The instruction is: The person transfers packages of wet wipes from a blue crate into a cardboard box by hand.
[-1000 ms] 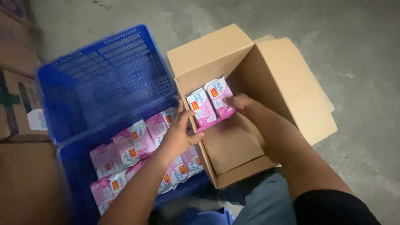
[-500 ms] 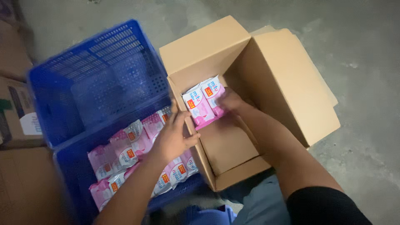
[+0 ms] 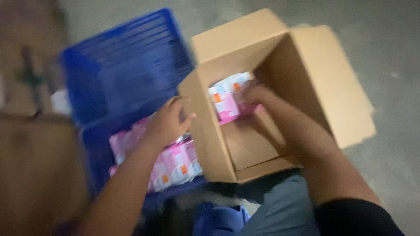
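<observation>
An open brown cardboard box (image 3: 323, 83) stands on the floor in front of me. My right hand (image 3: 258, 96) is deep inside it, pressed on pink and white packets (image 3: 225, 102) set against the box's far left wall. My left hand (image 3: 168, 122) hovers over a blue plastic crate (image 3: 127, 74), fingers curled, just above several more pink packets (image 3: 175, 164) lying in the crate's near end. It holds nothing that I can make out. The picture is blurred by motion.
Brown cartons (image 3: 30, 161) are stacked at the left beside the crate. Grey concrete floor (image 3: 385, 39) lies behind and to the right of the box. My blue-grey trouser leg (image 3: 284, 209) is at the bottom.
The view has swung, shifting box and crate to the right. My right hand stays on the packets in the box. My left hand has lifted slightly off the crate's packets.
</observation>
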